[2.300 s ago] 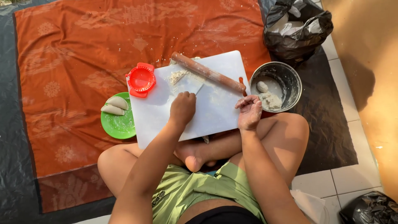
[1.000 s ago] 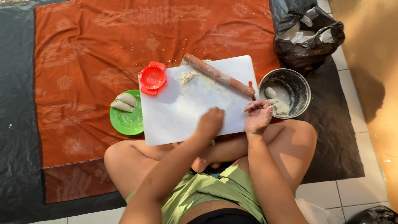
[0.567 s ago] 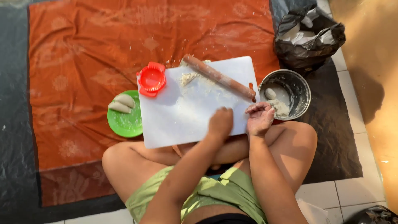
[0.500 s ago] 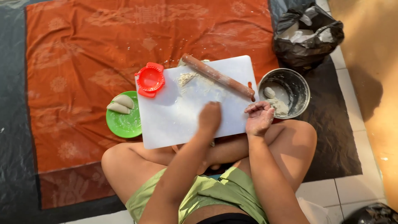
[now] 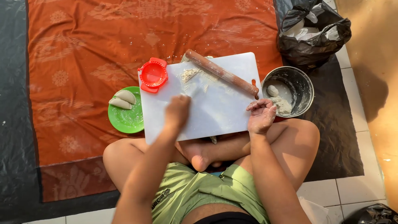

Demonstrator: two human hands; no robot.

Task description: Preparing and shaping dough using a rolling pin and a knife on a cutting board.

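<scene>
We're sitting cross-legged on the floor w/ the white cutting board [image 5: 224, 112] across our shins, on an orange patterned cloth [image 5: 103, 49]. Left hand [image 5: 177, 111] is down on the board's middle-left, blurred, so we can't tell if it's flat or curled; it looks to be on the floury surface, nothing visibly gripped. Right hand [image 5: 261, 116] sits at the board's right edge, palm up, fingers loosely curled and dusted w/ flour; whether there's a bit of dough in it, we can't tell.

What's done, as we judge it: two folded half-moon dumplings [image 5: 121, 99] lie side by side on the green plate [image 5: 126, 120], just left of the board. So a couple of pieces look finished.

What's left: the metal bowl [image 5: 296, 79] to the right of the board holds a dough lump [image 5: 272, 90] & more dough or flour below it, so there's plenty yet to shape. Flour [image 5: 188, 74] is scattered at the board's top, but no rolled-out sheet lies there. The wooden rolling pin [image 5: 222, 74] rests diagonally across the board's upper part, untouched. The red dumpling press [image 5: 153, 74] sits open at the top-left corner, empty as far as we see.

Black plastic bag [image 5: 315, 33] behind the bowl, well apart from both hands.
</scene>
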